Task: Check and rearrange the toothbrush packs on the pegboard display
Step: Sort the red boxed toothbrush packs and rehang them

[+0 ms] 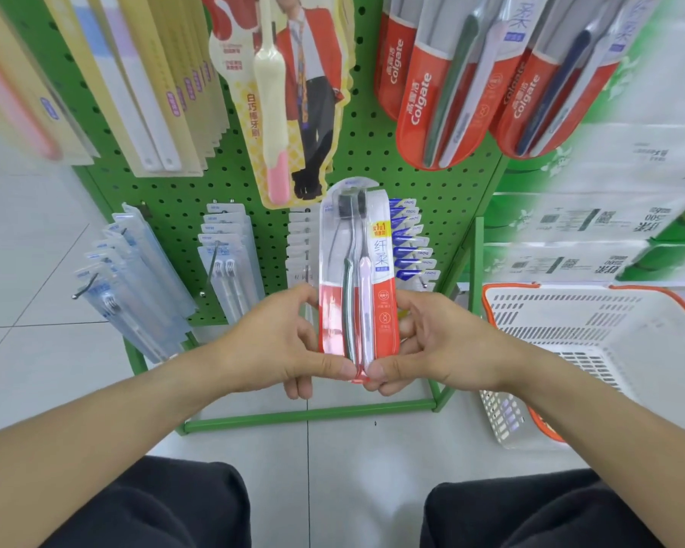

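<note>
Red-and-clear plastic fronts the two-brush toothbrush pack (pixel 356 270) held upright before a green pegboard display (pixel 230 183), a dark green brush and a pale pink one sealed inside it. Left hand (pixel 281 346) and right hand (pixel 420 346) each have a closed grip on the pack's lower end, thumbs pressed to its front near the bottom edge, fingers curled behind its sides. Above hang red Colgate packs (pixel 424 92) on the right, a cream-and-pink brush card (pixel 281 112) at centre and pale yellow packs (pixel 143 85) on the left. Lower hooks carry rows of clear-blue packs (pixel 143 278). A white slatted shopping basket (pixel 594 350) with an orange rim sits on the floor to the right; nothing shows inside it.
</note>
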Tool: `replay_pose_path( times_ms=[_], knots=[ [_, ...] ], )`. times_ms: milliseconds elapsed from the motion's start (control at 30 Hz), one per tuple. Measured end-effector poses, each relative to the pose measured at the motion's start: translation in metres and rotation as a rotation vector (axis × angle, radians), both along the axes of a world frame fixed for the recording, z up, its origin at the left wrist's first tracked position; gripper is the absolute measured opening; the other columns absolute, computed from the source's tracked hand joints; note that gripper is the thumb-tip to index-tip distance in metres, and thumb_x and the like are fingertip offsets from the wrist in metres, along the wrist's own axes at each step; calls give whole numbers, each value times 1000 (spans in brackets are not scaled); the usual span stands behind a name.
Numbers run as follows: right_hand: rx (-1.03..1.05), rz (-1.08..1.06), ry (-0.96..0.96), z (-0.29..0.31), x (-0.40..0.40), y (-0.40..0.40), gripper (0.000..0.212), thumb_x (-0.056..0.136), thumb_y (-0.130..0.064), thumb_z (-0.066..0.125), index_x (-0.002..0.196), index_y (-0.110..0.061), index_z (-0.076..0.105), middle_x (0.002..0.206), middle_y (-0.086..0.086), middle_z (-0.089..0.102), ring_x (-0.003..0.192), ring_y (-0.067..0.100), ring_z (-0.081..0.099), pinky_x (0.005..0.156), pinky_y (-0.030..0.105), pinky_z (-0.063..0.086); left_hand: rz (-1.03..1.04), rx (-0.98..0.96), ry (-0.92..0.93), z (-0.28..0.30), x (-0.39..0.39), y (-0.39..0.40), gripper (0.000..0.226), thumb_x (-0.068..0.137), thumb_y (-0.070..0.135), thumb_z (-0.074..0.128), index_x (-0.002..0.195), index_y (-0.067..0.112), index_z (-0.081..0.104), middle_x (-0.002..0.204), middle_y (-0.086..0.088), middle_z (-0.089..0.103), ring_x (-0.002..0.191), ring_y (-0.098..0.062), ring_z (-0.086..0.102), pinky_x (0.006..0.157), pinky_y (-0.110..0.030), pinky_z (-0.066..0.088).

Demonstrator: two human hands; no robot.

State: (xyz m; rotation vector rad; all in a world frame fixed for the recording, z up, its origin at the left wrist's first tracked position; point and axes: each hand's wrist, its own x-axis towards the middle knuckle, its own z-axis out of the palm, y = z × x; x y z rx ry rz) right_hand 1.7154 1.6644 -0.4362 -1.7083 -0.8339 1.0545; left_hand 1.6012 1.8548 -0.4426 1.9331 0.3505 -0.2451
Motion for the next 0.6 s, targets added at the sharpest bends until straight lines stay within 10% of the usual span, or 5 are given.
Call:
replay_pose_path(
  times_ms=[167,400,600],
  knots=[
    [79,-44,-94,-4,-2,2,44,89,4,71,127,-8,52,109,21,68,80,38,75,73,49,63,155,84,-103,4,1,5,68,59,39,87,112,23,48,66,-10,71,48,-25,66,47,-35,55],
    [32,-18,-345,-5,-6,1,39,80,-21,86,109,-20,59,86,5,70,72,31,71,72,49,59,58,-262,-64,1,-3,-3,96,68,34,81,148,14,30,95,-18,77,90,-32,76,83,-40,62],
    [-102,163,-729,-4,-16,1,45,91,-55,66,128,-32,60,86,-9,65,76,8,61,74,32,53,-126,-373,-1,-8,-6,7,49,91,8,70,135,9,49,121,-21,69,113,-36,68,97,-47,56]
  ],
)
